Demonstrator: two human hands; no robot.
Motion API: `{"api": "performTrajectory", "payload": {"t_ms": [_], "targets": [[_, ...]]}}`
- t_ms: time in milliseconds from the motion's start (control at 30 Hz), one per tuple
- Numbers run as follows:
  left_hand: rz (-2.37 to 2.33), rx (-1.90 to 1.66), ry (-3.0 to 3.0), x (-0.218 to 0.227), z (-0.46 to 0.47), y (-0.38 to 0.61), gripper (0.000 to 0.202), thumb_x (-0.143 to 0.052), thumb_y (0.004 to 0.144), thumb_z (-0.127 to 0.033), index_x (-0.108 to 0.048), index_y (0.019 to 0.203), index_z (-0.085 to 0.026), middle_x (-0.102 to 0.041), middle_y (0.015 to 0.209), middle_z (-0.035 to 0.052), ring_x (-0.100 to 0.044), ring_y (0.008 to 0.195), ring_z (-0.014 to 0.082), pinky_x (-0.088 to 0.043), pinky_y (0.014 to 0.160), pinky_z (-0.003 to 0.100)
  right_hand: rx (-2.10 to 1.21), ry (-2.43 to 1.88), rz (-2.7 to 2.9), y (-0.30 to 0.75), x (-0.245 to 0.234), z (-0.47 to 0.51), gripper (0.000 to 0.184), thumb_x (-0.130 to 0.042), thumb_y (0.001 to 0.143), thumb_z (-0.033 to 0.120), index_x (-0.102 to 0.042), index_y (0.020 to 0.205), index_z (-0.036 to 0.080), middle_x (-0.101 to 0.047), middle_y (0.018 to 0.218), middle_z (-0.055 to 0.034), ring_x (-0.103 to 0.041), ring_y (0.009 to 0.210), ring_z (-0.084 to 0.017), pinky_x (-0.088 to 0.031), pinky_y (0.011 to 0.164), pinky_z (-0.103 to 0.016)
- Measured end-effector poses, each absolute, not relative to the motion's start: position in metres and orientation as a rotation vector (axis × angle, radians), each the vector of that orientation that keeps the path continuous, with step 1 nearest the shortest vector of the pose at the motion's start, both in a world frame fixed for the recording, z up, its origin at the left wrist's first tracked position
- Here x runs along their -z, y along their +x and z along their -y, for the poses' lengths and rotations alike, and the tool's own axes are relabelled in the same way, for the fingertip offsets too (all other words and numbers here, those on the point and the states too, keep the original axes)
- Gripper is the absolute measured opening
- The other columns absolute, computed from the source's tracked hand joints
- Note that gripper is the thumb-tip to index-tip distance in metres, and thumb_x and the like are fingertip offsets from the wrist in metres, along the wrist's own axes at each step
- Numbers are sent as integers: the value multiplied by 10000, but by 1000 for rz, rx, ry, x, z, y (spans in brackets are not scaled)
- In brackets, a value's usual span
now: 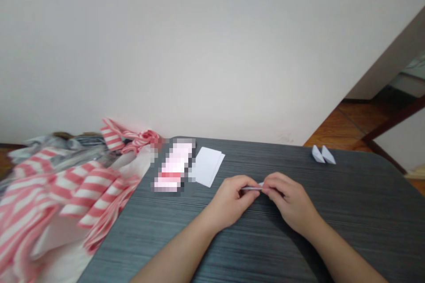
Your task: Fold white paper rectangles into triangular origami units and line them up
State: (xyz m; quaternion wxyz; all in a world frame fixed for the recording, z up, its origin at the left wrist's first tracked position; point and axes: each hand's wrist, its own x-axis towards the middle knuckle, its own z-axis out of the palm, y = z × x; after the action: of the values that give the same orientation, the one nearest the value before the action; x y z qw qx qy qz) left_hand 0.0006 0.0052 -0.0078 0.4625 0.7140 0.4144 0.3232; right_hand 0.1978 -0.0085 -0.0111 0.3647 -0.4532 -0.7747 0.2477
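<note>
Both hands work close together near the middle of the dark grey surface (348, 221). The left hand (232, 201) and the right hand (290, 201) each pinch one end of a small folded paper piece (253, 188). Each grip is pressed together on it, thumb against fingers, just above the surface. The piece is already narrow and flat, so I judge that its folding is well advanced but not finished.

At the far right side lie two small folded shapes (323, 154), side by side, which look complete. Near the far edge, to the left of the hands, lies a thin stack of white sheets (207, 166), still flat and unfolded. So some work seems done and more paper waits. Left of the surface lies a red-and-white striped cloth (76, 190).
</note>
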Motion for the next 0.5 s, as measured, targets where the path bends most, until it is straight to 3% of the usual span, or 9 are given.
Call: {"api": "performTrajectory", "payload": {"t_ms": [200, 500], "targets": [[-1015, -787, 1794, 3, -4, 1, 163, -572, 895, -234, -724, 907, -177, -719, 908, 32, -630, 824, 152, -457, 714, 222, -679, -1165, 2019, 195, 10, 10, 182, -545, 944, 151, -656, 812, 208, -653, 855, -36, -635, 808, -177, -487, 738, -271], [-1084, -772, 1752, 6, -4, 1, 177, -544, 907, -248, -704, 901, -173, -701, 852, 25, -608, 705, 124, -444, 632, 201, -667, -1144, 1943, 194, 14, 12, 86, -594, 914, 154, -651, 884, 211, -656, 931, -49, -625, 831, -175, -487, 724, -268]]}}
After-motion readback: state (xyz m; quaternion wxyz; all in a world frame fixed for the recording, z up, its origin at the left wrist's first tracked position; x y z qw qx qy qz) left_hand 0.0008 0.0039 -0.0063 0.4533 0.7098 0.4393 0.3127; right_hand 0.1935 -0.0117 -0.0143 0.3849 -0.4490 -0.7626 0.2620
